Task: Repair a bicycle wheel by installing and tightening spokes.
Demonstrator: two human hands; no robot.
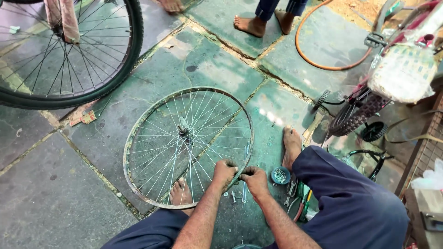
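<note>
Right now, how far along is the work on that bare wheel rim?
Done: the rim lies bare on the floor, no tyre, spokes laced to the hub. In hand: left hand and right hand pinch the near rim edge. Left: loose spokes and a small tin of tiny metal parts remain beside it.

Wheel rim flat on the floor, hands at its near edge

Rim (188, 146) lies on the floor (55, 193); left hand (224, 173) and right hand (254, 179) meet on its near right edge, a small tin (280, 175) just right, tyred wheel (64, 50) far left.
</note>
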